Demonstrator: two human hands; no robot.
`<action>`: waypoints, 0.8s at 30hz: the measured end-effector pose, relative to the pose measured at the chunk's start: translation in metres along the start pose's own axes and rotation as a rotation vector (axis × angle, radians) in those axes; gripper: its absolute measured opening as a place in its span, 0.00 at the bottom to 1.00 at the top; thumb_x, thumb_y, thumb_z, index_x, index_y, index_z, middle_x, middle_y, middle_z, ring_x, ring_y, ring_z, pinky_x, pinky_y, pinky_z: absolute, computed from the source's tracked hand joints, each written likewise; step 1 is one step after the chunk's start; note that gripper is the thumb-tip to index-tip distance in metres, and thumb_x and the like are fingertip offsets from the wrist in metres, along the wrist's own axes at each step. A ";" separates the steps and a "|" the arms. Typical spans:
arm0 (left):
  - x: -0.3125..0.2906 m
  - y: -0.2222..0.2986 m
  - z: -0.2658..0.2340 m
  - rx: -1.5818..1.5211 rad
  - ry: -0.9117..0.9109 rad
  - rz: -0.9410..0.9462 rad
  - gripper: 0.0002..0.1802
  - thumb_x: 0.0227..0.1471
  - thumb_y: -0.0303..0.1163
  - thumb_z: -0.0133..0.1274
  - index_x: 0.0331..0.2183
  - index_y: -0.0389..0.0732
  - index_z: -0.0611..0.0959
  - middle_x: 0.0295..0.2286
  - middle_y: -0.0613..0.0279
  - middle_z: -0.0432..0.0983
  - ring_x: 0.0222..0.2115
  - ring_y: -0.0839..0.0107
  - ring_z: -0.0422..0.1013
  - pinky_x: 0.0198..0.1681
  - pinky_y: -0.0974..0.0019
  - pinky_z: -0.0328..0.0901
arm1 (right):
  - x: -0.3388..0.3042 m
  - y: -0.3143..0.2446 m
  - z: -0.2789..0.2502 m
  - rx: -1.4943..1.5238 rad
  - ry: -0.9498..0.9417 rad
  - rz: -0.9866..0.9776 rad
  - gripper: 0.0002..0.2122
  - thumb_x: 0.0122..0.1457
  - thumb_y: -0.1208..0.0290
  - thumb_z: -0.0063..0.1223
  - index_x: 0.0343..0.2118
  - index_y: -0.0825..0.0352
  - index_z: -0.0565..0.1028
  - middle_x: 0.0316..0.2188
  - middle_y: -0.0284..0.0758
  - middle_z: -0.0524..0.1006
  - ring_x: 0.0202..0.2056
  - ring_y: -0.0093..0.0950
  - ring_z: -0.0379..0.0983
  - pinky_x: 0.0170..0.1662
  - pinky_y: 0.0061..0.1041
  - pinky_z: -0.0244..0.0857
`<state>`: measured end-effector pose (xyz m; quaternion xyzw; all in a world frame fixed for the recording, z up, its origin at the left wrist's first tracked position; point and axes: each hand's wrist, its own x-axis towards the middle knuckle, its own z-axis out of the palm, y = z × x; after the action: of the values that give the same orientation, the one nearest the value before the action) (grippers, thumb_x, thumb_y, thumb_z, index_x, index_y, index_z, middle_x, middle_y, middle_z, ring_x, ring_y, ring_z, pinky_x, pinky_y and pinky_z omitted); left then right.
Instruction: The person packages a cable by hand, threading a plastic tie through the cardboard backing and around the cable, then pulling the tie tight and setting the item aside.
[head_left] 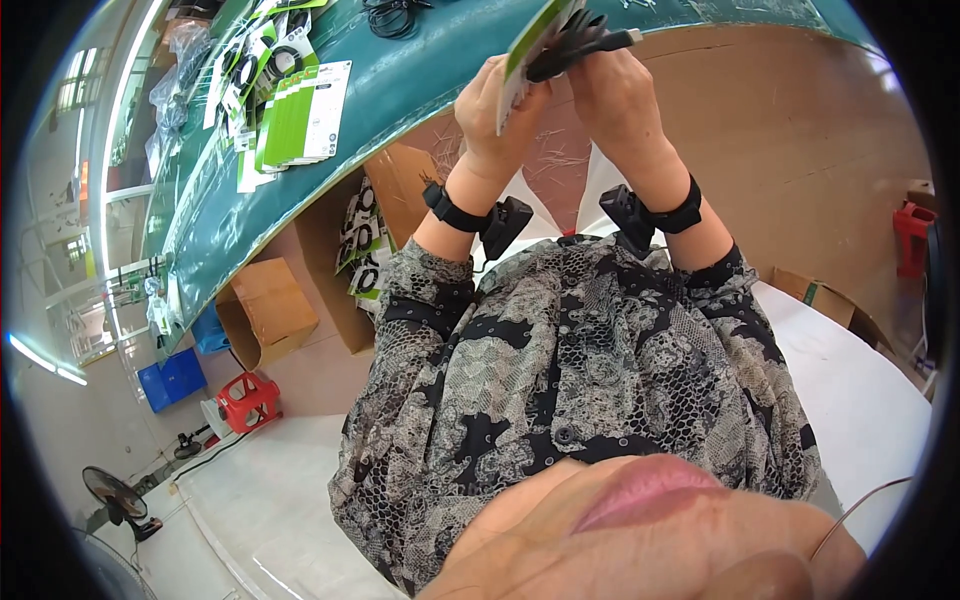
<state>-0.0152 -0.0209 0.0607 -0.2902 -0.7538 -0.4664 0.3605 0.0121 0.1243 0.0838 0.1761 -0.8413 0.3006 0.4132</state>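
My left hand (490, 122) is closed on a green and white backing card (517, 72), which stands on edge above the table's front edge. Bunched black cable (562, 58) lies against the card's right side, its plug pointing right. The fingers of my right hand (618, 103) are closed around the cable from below, close beside my left hand. How the cable is fixed to the card, if at all, is hidden.
On the green table (400, 82) lie a fanned stack of green and white cards (305, 118), carded black cables (285, 62) and a loose black cable coil (392, 16). Below are a cardboard box (268, 308), packaged cables (368, 245) and a red stool (248, 402).
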 end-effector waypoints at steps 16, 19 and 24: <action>0.004 0.040 -0.015 -1.142 -0.083 -0.800 0.16 0.58 0.27 0.47 0.48 0.38 0.71 0.41 0.60 0.74 0.39 0.67 0.74 0.39 0.60 0.75 | -0.044 0.058 0.028 0.187 0.018 0.142 0.13 0.55 0.76 0.54 0.44 0.68 0.72 0.36 0.32 0.76 0.38 0.27 0.71 0.41 0.26 0.65; 0.000 0.041 -0.013 -1.126 -0.124 -0.819 0.16 0.58 0.27 0.47 0.48 0.38 0.71 0.41 0.60 0.74 0.39 0.66 0.75 0.39 0.61 0.75 | -0.054 0.065 0.028 0.245 -0.100 0.182 0.14 0.54 0.75 0.56 0.44 0.68 0.71 0.38 0.32 0.75 0.40 0.27 0.70 0.42 0.28 0.65; -0.003 0.041 -0.013 -1.116 -0.091 -0.838 0.15 0.58 0.27 0.47 0.47 0.37 0.71 0.41 0.59 0.74 0.39 0.66 0.75 0.39 0.61 0.75 | -0.072 0.066 0.054 0.405 0.030 0.347 0.14 0.53 0.74 0.57 0.43 0.68 0.72 0.40 0.32 0.74 0.40 0.28 0.70 0.42 0.28 0.65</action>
<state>0.0215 -0.0168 0.0822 -0.1360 -0.4645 -0.8710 -0.0844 -0.0128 0.1421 -0.0232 0.1038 -0.7756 0.5317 0.3240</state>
